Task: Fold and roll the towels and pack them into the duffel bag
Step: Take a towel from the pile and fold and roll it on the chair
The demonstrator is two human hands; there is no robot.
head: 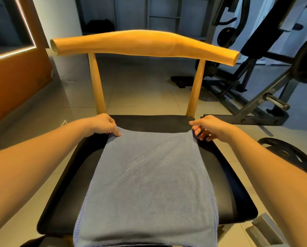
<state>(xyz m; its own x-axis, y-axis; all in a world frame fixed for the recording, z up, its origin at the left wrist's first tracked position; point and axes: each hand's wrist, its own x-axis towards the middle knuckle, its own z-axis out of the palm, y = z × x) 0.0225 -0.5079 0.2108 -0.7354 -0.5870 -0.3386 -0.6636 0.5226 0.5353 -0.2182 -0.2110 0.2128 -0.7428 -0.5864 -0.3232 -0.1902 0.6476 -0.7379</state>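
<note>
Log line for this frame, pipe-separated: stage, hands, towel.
stage: folding | left hand: pinches towel far-left corner | right hand: pinches far-right corner | towel: spread on chair seat

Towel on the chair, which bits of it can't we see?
In the head view:
1. Near end of the towel: cut off by the bottom edge.
2. Its far corners: covered by the left hand and right hand pinching them.
3. Middle of the seat: hidden under the towel.

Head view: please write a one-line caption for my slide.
Left hand and right hand pinch the far corners of a blue-grey towel on a black chair seat.
</note>
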